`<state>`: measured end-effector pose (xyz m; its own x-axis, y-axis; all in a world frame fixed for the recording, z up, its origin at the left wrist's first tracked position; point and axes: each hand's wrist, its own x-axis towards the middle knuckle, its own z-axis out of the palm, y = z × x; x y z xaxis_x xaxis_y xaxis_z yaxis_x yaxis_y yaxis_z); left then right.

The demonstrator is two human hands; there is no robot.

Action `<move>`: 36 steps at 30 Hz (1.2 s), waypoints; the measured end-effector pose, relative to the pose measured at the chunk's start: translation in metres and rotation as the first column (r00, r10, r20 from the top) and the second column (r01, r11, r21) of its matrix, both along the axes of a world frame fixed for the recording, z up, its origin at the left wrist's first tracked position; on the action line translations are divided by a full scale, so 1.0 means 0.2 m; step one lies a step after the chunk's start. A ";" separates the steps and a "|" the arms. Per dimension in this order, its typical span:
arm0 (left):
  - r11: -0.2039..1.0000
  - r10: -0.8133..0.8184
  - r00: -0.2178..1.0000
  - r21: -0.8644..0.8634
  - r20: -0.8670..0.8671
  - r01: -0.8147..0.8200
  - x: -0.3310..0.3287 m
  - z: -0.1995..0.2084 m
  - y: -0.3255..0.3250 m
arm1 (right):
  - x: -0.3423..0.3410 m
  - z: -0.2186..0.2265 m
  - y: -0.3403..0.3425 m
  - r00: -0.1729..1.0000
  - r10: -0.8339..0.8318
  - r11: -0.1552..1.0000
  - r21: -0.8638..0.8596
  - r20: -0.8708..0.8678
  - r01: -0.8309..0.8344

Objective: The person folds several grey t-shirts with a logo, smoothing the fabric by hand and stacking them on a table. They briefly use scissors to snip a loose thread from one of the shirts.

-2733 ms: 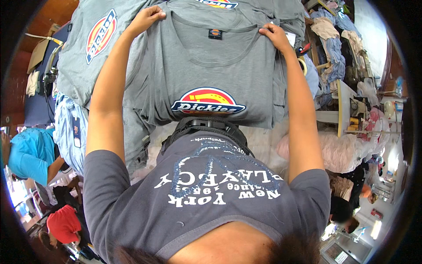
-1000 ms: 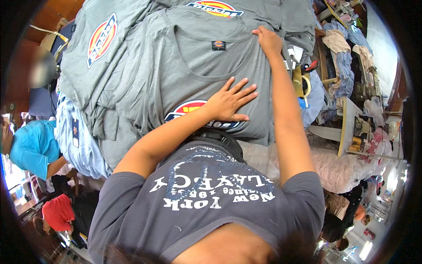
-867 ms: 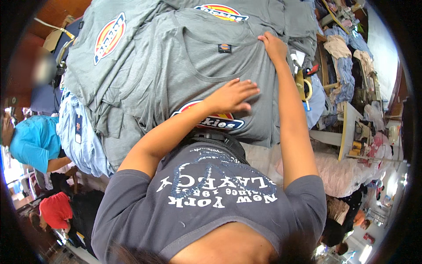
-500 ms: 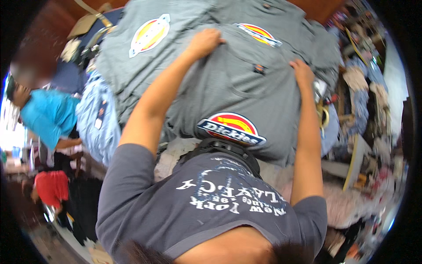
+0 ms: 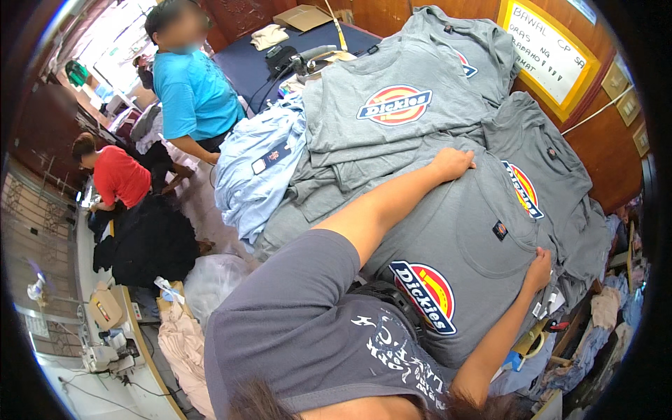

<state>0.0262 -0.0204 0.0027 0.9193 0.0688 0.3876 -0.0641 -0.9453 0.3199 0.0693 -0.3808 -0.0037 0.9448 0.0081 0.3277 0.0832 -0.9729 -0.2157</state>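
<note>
In my head view, the gray shirt (image 5: 434,234) lies front up across the heap right before my waist, its neckline turned away from me. My left hand (image 5: 453,164) has its fingers curled into the cloth at one shoulder, and my right hand (image 5: 537,271) pinches the other shoulder beside the collar. As I judge it, spreading this shirt is mostly done: the neckline lies open and the colored emblem (image 5: 423,297) sits nearly flat. Soft creases near my left hand look like what is left to smooth; I can't tell whether the lower part hangs down or is tucked under at my belt. Counting, I find four gray shirts with emblems showing: mine, a smooth shirt (image 5: 395,105) on layered cloth, a far shirt (image 5: 490,35) against the wood wall and a side shirt (image 5: 570,182) past my collar edge. I can't count the gray layers underneath. There is one bundle of pale blue garments (image 5: 245,182) with one dark tag (image 5: 271,158), and two co-workers, one in turquoise (image 5: 182,91) and one in red (image 5: 122,171).
</note>
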 end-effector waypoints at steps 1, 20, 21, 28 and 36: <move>1.000 0.001 1.000 0.003 0.003 -0.001 -0.01 -0.01 0.01 | -0.01 0.00 0.01 1.000 -0.001 1.000 0.007 0.000 0.001; 0.876 -0.168 0.931 0.482 0.325 -0.011 -0.04 0.06 -0.06 | -0.02 -0.01 0.01 0.999 -0.022 0.992 0.123 0.041 0.017; 0.858 -0.185 0.933 0.514 0.308 0.000 -0.05 0.06 -0.06 | -0.02 -0.01 0.01 0.999 -0.009 0.990 0.144 0.049 0.002; 0.881 -0.214 0.916 0.473 0.338 0.031 -0.02 0.02 -0.04 | 0.00 -0.05 -0.01 0.992 -0.008 0.991 0.133 0.123 -0.008; 0.985 -0.148 0.946 -0.047 0.289 0.169 -0.02 -0.02 0.00 | 0.00 -0.05 0.00 0.996 -0.007 0.986 0.169 0.094 -0.009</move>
